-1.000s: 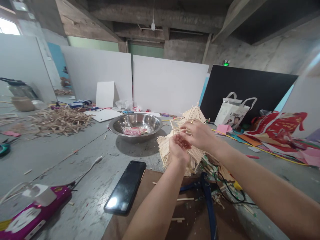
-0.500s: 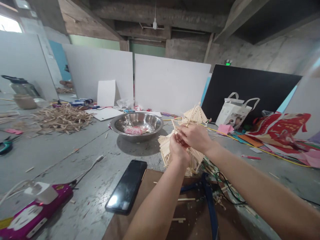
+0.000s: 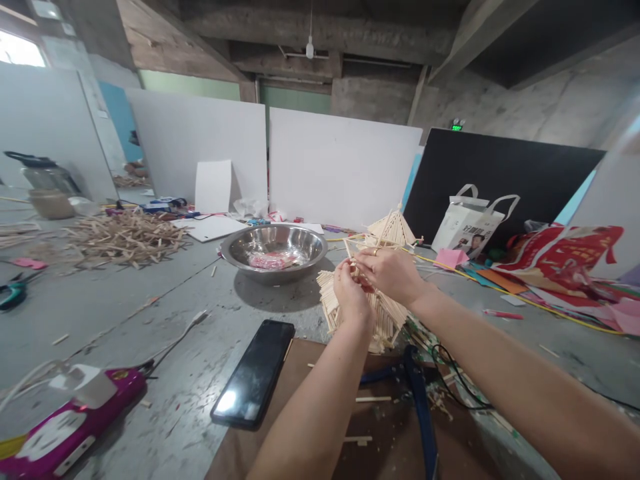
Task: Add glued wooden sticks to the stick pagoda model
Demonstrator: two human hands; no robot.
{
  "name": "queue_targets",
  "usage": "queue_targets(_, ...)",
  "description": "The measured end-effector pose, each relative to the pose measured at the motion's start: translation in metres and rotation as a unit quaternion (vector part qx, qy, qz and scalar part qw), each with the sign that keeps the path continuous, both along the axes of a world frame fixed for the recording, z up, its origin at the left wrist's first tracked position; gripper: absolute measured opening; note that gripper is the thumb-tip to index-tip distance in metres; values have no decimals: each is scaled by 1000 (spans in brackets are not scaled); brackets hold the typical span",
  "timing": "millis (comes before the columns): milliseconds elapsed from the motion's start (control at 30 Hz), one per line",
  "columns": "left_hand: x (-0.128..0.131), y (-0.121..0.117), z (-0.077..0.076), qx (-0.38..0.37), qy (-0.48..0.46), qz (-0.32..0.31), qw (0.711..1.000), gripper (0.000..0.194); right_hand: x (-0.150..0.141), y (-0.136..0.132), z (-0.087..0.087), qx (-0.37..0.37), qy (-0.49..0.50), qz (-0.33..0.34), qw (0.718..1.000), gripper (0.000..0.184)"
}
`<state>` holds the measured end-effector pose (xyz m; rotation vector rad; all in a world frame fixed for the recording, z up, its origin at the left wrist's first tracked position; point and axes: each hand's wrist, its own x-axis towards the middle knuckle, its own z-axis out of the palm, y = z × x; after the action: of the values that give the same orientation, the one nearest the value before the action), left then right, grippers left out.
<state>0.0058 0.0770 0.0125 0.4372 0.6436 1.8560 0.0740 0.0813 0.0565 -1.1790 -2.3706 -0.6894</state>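
The stick model (image 3: 393,319) sits at the far edge of the brown board (image 3: 390,427), just beyond the blue cutter (image 3: 421,407). On my feed it is all thin, pale sticks laid side by side in sloping, roof-like panels, with uneven ends along the lower edge. Behind it stands a pointed cone (image 3: 393,228) of similar sticks, which may be part of the model or a separate piece. I have both hands together over the middle of the model, the left hand (image 3: 354,297) nearer me and the right hand (image 3: 394,273) reaching in from the right. Their fingertips are bent in close, but I can't tell whether they pinch anything; one pale stick (image 3: 349,249) pokes up just past them, its lower end hidden. The hands cover the model's centre. The cutter's near handle and the board's near edge run out of frame, and my left forearm hides the cutter's other handle.
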Motion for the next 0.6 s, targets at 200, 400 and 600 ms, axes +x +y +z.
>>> queue_targets(200,0,3,-1,15,13,-7,1000,17,1,0,0,-15,-16,-24,999,26)
queue_targets(400,1,2,-1,26,-2,-13,1000,20,2,3,-2,12,-22,-20,999,27)
queue_targets(600,0,2,-1,19,-8,-11,1000,20,2,3,-2,33,-22,-25,999,29)
